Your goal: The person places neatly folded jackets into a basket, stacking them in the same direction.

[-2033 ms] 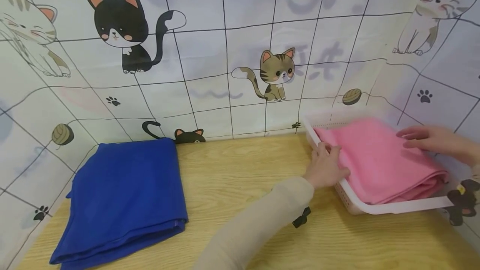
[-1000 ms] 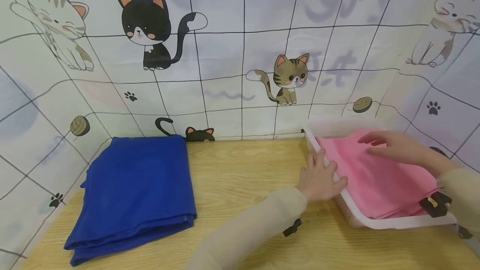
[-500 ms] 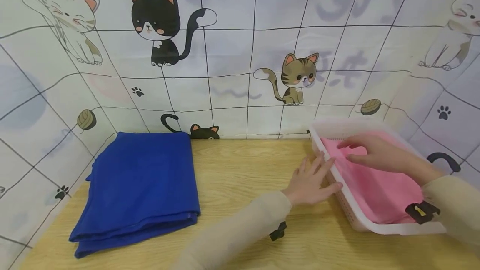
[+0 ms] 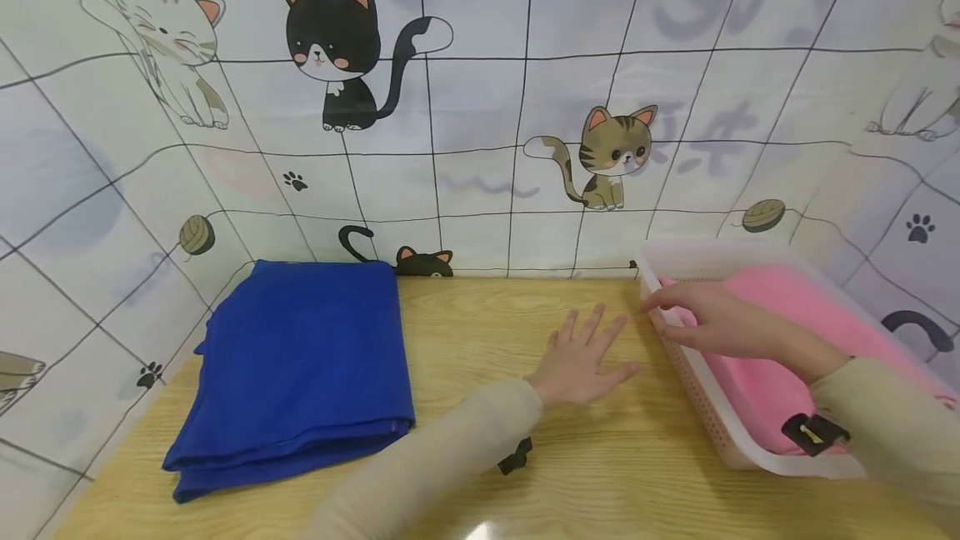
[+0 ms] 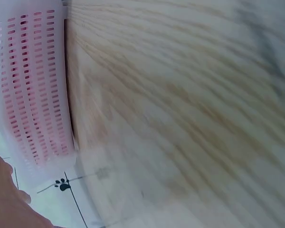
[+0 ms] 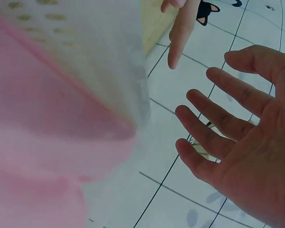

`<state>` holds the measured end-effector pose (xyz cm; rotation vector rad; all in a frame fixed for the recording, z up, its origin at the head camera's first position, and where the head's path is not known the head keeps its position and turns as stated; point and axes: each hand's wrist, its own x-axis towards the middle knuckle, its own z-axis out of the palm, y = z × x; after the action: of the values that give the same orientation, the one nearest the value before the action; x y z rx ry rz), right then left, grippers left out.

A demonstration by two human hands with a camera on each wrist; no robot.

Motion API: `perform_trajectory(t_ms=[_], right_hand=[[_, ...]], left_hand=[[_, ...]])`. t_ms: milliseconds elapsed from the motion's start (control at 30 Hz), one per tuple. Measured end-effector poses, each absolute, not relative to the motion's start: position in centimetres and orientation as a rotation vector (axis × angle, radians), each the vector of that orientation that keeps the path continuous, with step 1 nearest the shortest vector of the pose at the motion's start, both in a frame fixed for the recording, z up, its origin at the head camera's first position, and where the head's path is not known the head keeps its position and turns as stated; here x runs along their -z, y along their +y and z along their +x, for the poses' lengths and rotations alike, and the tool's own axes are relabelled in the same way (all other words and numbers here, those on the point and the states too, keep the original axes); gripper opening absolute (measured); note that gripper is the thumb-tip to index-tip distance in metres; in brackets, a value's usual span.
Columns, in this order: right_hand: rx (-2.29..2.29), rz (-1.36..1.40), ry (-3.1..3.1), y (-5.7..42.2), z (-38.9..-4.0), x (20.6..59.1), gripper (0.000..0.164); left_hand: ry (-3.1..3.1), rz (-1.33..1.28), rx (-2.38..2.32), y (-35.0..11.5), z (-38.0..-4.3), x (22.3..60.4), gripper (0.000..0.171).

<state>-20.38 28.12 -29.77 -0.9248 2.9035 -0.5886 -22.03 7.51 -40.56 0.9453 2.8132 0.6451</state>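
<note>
A white perforated plastic basket (image 4: 705, 386) stands at the right of the table with a folded pink cloth (image 4: 780, 290) lying inside it. My left hand (image 4: 581, 365), fingers spread and holding nothing, hovers over the wood left of the basket. Above the basket's left rim is my right hand (image 4: 716, 319), its fingers extended and parted; the right wrist view shows its bare palm side beside the pink cloth (image 6: 47, 128). A folded blue cloth (image 4: 300, 365) lies at the left of the table. In the left wrist view, the slotted basket wall (image 5: 35, 85) shows pink through its holes.
The wood-grain table (image 4: 480, 315) runs back to a wall covering (image 4: 480, 107) printed with cartoon cats and grid lines. The covering also rises at the left and right sides. A black strap piece (image 4: 813, 433) sits at the right wrist.
My left hand has let go of the basket's rim and moved left over the table. My right hand has moved left across the pink cloth to the rim. The view has turned slightly left.
</note>
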Motion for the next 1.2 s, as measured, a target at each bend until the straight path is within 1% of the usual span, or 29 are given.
perform_trajectory(t_ms=[200, 367, 700, 1033, 1200], right_hand=[[0.593, -0.961, 2.849, 26.8, -20.4, 30.0, 0.029], [0.617, -0.973, 2.813, 26.1, -20.9, 30.9, 0.028], [0.641, -1.049, 2.769, 24.6, -21.7, 31.3, 0.028], [0.583, -1.128, 2.712, 22.3, -22.4, 31.4, 0.027], [0.543, -1.157, 2.718, 21.1, -23.0, 32.0, 0.036]], left_hand=[[2.813, 0.952, -0.618, 5.1, -22.2, 40.4, 0.067], [2.829, 0.945, -0.598, 3.1, -22.2, 40.1, 0.066], [2.867, 0.992, -0.483, 0.5, -21.9, 39.6, 0.067], [2.883, 0.934, -0.557, -3.6, -21.9, 39.2, 0.067], [2.892, 0.891, -0.616, -5.7, -22.2, 38.4, 0.067]])
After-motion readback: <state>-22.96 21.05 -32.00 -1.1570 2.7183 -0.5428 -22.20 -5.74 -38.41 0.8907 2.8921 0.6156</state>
